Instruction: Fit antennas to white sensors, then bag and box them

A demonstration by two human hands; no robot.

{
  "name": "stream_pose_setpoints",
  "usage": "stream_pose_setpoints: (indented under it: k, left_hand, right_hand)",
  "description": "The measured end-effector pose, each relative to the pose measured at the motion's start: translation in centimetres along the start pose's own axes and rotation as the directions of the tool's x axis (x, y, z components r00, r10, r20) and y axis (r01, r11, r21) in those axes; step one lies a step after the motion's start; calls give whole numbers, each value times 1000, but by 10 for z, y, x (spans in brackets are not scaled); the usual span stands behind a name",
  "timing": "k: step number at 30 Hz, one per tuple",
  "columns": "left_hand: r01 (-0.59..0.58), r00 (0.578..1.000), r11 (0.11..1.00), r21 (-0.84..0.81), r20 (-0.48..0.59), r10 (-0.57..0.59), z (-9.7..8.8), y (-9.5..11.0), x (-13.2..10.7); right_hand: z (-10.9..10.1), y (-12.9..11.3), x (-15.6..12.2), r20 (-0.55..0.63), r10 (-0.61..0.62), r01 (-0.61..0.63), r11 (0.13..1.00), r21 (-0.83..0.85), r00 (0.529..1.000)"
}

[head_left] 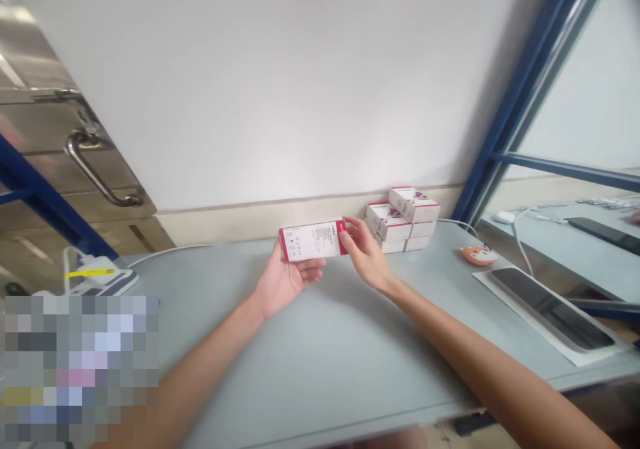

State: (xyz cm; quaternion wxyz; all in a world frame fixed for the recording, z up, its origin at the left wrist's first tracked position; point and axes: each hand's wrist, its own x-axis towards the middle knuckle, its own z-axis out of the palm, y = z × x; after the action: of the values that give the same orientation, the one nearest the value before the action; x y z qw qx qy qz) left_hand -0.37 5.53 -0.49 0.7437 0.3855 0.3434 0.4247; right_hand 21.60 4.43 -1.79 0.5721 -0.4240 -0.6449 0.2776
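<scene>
A small white box with red ends is held flat above the grey table. My left hand cups it from below at its left end, fingers curled under it. My right hand pinches its right red end between thumb and fingers. Just behind my right hand a stack of several matching white-and-red boxes stands against the wall.
A dark phone lies on a white sheet at the right, with a small orange fox-shaped object and a white cable beyond it. A white device with a yellow strip sits at the left. A blue frame stands at the right.
</scene>
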Motion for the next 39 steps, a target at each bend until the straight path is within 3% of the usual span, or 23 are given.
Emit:
stream_pose_setpoints:
  k: [2, 4, 5, 6, 7, 9, 10, 11, 13, 15, 19, 24, 27, 30, 32, 34, 37, 39]
  left_hand:
    - [7, 1000, 995, 102, -28, -4, -10, 3, -1]
    - [-66, 984, 954, 293, -139, 111, -20, 2, 2]
    - [-127, 949, 900, 417, -214, 233, -26, 0, 3]
    - [-186, 881, 814, 550, -273, 386, -30, -2, 5]
    - [-238, 784, 694, 680, -287, 550, -35, -4, 5]
    - [-311, 585, 370, 875, -131, 800, -40, -7, 1]
    - [-343, 526, 190, 920, 21, 850, -40, -8, -3]
    - [-376, 493, 20, 927, 182, 850, -38, -10, -7]
    - [-427, 506, -201, 881, 418, 755, -31, -13, -16]
    - [-472, 522, -302, 829, 538, 662, -22, -17, -22]
    - [-523, 470, -339, 782, 597, 650, -12, -22, -27]
    - [-544, 500, -357, 759, 635, 589, -15, -19, -30]
    - [-567, 435, -431, 702, 700, 567, -17, -18, -33]
    - [-568, 407, -448, 690, 709, 575, -15, -19, -33]
    - [-561, 410, -434, 705, 692, 594, -13, -19, -34]
    - [-535, 441, -403, 742, 652, 616, -10, -18, -34]
    - [-494, 499, -325, 807, 569, 654, -8, -19, -35]
    - [-493, 505, -276, 825, 529, 682, -9, -20, -34]
  right_hand:
    - [9, 2, -2, 73, 67, -75, 992, 105, 995]
    - [13, 1, 2, 69, 81, -87, 992, 87, 994]
    - [14, -1, 5, 55, 83, -86, 995, 55, 995]
    - [16, -3, 9, 38, 80, -81, 997, 17, 996]
    - [17, -5, 11, 26, 74, -73, 997, -22, 997]
    - [22, -10, 13, 19, 50, -48, 994, -101, 999]
    - [25, -12, 12, 23, 34, -31, 990, -138, 999]
    - [28, -14, 9, 31, 15, -9, 985, -171, 999]
    - [33, -17, -1, 64, -28, 42, 974, -224, 998]
    - [33, -21, -13, 116, -79, 106, 963, -249, 990]
    - [22, -28, -24, 175, -113, 148, 967, -207, 978]
    - [11, -30, -10, -59, 49, -51, 998, -26, 997]
    - [13, -34, -4, -121, 169, -163, 985, 57, 978]
    - [15, -33, -4, -124, 187, -187, 982, 10, 974]
    - [15, -28, -6, -135, 71, -86, 990, -108, 988]
    - [12, -22, -7, -131, -153, 110, 952, -285, 980]
    - [7, -19, -6, -8, -496, 421, 745, -517, 868]
    - [4, -21, -6, 106, -616, 561, 616, -552, 780]
